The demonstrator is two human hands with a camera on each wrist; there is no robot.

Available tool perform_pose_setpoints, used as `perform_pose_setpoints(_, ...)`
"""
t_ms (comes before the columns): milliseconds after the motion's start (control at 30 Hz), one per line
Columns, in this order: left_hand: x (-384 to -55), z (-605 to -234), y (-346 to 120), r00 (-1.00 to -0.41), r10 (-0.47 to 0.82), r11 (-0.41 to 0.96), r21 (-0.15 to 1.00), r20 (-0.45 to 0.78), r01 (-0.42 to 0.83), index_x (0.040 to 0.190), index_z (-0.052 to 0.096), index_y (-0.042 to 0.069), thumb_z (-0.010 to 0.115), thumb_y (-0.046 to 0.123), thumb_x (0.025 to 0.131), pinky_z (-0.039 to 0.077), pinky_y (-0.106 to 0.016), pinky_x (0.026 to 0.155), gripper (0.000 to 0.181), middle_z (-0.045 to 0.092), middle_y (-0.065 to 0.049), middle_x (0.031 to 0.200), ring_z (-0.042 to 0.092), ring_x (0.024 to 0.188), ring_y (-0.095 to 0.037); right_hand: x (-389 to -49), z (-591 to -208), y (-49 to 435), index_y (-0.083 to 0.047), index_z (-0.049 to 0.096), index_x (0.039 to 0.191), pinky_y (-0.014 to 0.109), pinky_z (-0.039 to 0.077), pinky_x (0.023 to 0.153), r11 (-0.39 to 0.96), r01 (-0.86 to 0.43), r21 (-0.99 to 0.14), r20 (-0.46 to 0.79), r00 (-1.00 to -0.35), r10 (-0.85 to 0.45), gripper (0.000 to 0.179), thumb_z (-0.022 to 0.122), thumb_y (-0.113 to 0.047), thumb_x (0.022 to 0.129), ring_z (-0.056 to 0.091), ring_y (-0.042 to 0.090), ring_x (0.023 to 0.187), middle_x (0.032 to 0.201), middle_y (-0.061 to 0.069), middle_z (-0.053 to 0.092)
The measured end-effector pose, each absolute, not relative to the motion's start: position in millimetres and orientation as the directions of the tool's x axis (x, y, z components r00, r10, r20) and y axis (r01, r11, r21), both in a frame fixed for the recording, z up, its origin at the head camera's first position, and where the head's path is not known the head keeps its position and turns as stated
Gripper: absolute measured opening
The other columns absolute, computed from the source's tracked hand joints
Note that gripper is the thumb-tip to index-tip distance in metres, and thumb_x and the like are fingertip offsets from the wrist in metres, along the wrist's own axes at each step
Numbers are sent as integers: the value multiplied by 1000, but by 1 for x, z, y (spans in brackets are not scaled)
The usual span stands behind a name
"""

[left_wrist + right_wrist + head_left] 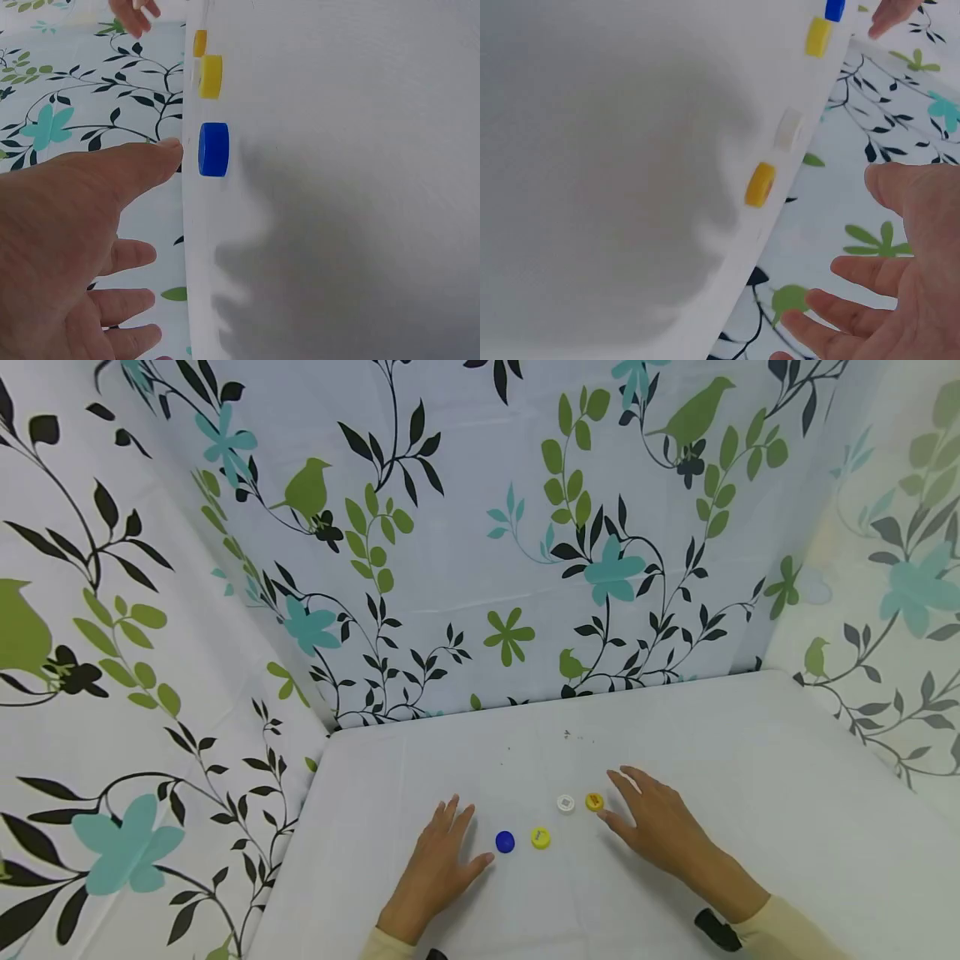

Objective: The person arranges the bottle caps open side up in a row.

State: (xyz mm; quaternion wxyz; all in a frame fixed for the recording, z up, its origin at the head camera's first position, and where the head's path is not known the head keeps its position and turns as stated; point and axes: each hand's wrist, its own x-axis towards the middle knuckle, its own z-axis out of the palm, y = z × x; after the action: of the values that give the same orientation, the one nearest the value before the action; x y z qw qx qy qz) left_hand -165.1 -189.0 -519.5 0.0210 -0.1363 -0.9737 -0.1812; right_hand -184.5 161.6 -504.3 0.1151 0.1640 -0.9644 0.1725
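Observation:
Several small bottle caps lie in a slanting row on the white table. A blue cap (505, 842) is leftmost, then a yellow cap (540, 837), a white cap (566, 803) and a darker yellow cap (595, 802). My left hand (440, 866) hovers left of the blue cap, fingers spread, its thumb tip close to that cap. To the right of the darker yellow cap is my right hand (660, 822), fingers apart and holding nothing. Its thumb tip overlaps the edge of that cap in the head view, while the right wrist view shows a gap between them.
The white tabletop (420, 768) ends at a curtain (450, 568) printed with leaves, birds and flowers, which hangs behind and on both sides. A few dark specks (567, 734) mark the surface toward the back. Black wrist straps show at both sleeves.

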Motion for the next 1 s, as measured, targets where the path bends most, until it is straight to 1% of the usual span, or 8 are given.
perform_pose_setpoints(100,-167,-520,-185,-958,269,899,331,102,288,151,54,7,79,46,93,42,-65,114,74,46,-21,161,42,149,-44,-187,-500,146,-3,60,144,66,51,100,866,-399,-300,321,-898,-302,61,80,-34,95,63,43,126,141,22,62)
perform_pose_setpoints(200,-169,-519,-180,-953,282,897,321,111,303,148,58,8,80,44,93,47,-61,111,69,52,-18,155,49,144,-38,-190,-498,129,-5,64,140,61,54,98,851,-432,-300,335,-883,-330,56,81,-33,94,66,37,119,133,17,65)
perform_pose_setpoints(300,-172,-520,-175,-949,293,897,311,115,314,145,60,8,81,43,93,49,-58,109,65,55,-16,151,53,140,-35,-192,-497,112,-7,68,136,56,55,98,843,-447,-298,304,-882,-360,53,82,-35,94,66,33,116,128,13,67)
perform_pose_setpoints(400,-173,-521,-171,-945,301,898,296,124,325,140,64,9,81,41,93,51,-56,107,60,58,-15,148,56,137,-34,-193,-496,95,-9,70,133,54,55,97,834,-459,-305,256,-883,-393,50,83,-36,93,65,31,116,126,11,68)
perform_pose_setpoints(500,-174,-523,-167,-939,312,898,279,143,341,134,67,10,82,39,92,53,-54,104,54,60,-14,144,59,132,-33,-194,-497,80,-9,71,131,53,55,93,804,-497,-325,227,-867,-444,48,83,-35,92,65,30,113,124,10,67)
perform_pose_setpoints(633,-174,-526,-165,-928,327,891,270,177,365,127,70,10,85,34,90,55,-54,99,46,62,-14,139,62,127,-33,-195,-502,64,-10,71,130,49,54,88,748,-573,-334,230,-819,-525,45,84,-32,92,64,26,108,120,7,66)
perform_pose_setpoints(733,-174,-527,-165,-922,335,883,278,192,379,123,71,11,86,33,90,56,-53,98,43,62,-14,138,63,125,-33,-196,-506,54,-11,73,127,48,53,87,731,-603,-319,231,-797,-558,43,85,-31,91,64,25,109,120,5,66)
perform_pose_setpoints(1000,-174,-527,-164,-920,346,871,301,185,389,118,71,11,85,30,90,55,-53,99,36,61,-14,139,62,126,-34,-199,-511,35,-13,75,119,52,53,94,749,-591,-301,177,-806,-565,35,86,-28,90,64,27,114,121,5,66)
